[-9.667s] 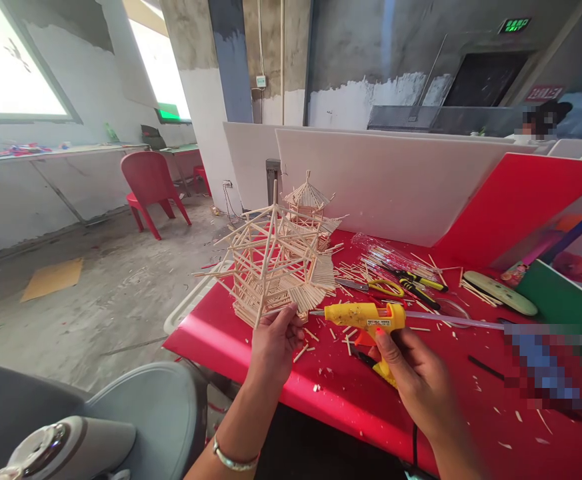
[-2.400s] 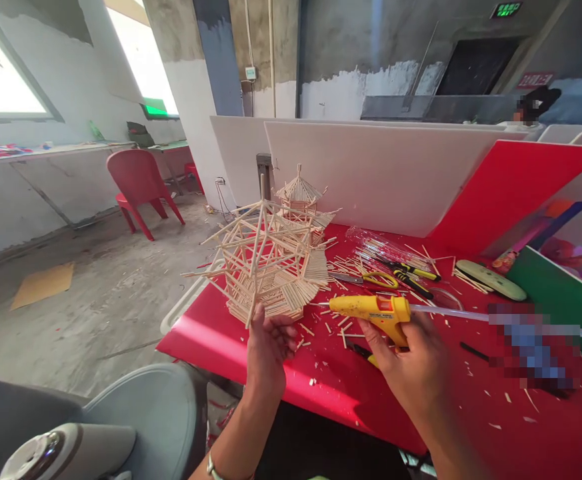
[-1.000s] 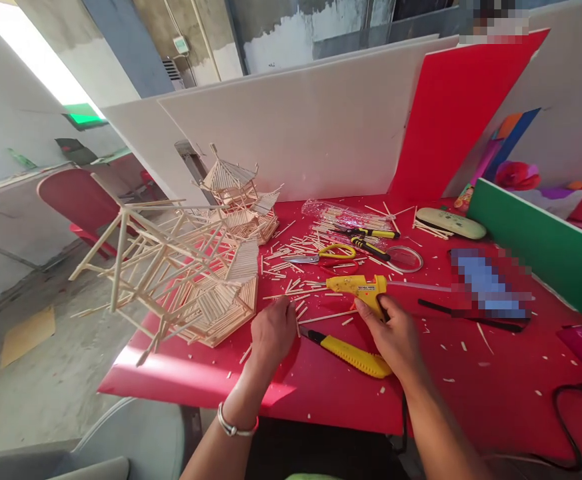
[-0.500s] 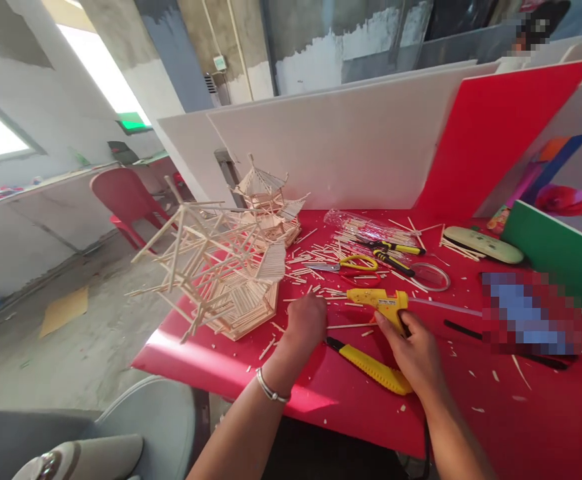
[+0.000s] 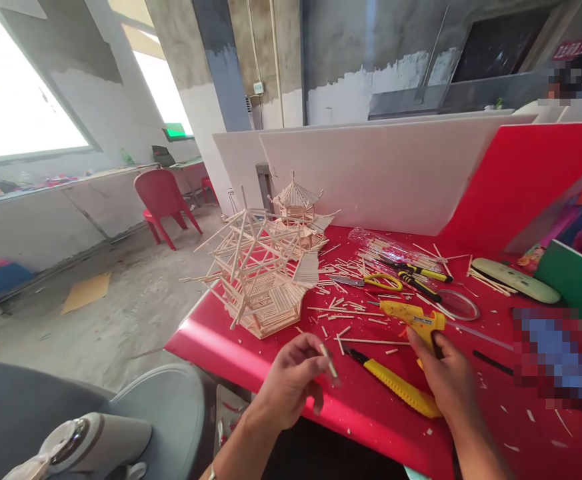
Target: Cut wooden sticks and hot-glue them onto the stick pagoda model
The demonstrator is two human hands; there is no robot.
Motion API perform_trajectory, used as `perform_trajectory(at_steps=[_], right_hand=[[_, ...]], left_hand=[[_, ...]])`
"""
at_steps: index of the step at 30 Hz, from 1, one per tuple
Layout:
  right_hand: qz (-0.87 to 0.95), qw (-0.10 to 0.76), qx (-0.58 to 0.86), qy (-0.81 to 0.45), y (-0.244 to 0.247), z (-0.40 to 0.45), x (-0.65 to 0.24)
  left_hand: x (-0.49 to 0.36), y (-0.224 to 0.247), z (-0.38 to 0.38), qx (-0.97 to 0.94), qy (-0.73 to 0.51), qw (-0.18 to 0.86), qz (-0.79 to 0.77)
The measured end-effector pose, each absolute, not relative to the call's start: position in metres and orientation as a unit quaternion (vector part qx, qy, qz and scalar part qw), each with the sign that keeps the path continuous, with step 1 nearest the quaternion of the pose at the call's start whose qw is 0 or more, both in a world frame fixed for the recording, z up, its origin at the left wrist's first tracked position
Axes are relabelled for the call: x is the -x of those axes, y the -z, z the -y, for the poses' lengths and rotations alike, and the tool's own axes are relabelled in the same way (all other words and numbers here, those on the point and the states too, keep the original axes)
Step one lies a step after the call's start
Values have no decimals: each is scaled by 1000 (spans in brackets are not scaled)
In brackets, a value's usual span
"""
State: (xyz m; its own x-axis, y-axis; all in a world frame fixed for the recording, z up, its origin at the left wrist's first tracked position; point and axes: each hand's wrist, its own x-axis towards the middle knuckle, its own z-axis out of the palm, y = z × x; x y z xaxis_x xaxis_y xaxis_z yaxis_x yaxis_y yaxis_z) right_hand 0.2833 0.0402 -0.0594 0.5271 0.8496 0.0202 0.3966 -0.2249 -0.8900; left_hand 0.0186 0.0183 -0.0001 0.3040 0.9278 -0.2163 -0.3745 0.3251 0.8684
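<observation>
Between the thumb and fingers of my left hand (image 5: 293, 380) is a short wooden stick (image 5: 329, 361), held above the near part of the red table (image 5: 371, 427). My right hand (image 5: 445, 373) grips the handle of a yellow glue gun (image 5: 411, 317), its nozzle pointing left. A clear glue stick (image 5: 481, 335) runs out of its back. Below the gun lies a yellow utility knife (image 5: 401, 387). Left of it stands a pagoda frame of wooden sticks (image 5: 255, 267) on a slatted base, with a roofed stick pagoda (image 5: 298, 200) behind.
Yellow-handled scissors (image 5: 383, 283), black-and-yellow pliers (image 5: 421, 283) and loose sticks lie mid-table. A green case (image 5: 515, 279) sits at the right. White boards (image 5: 371, 173) stand behind. A grey stool (image 5: 175, 413) with a white flask (image 5: 101, 440) is near left.
My left hand has lifted off the tabletop and turned, and a short stick now shows in its fingers. My right hand keeps the glue gun. The view has shifted left and up.
</observation>
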Motion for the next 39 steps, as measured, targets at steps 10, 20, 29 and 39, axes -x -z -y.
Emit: perform_trajectory(at_steps=[10, 20, 29, 39], right_hand=[[470, 439, 727, -240, 20, -35, -246], [470, 451, 723, -231, 6, -25, -232], [467, 458, 709, -265, 11, -30, -224], [457, 473, 690, -303, 18, -31, -225]], left_hand=[[43, -7, -24, -159, -599, 682, -389], [46, -12, -51, -60, -617, 668, -413], [39, -22, -57, -40, -605, 669, -431], [35, -29, -59, -45, -601, 662, -445]])
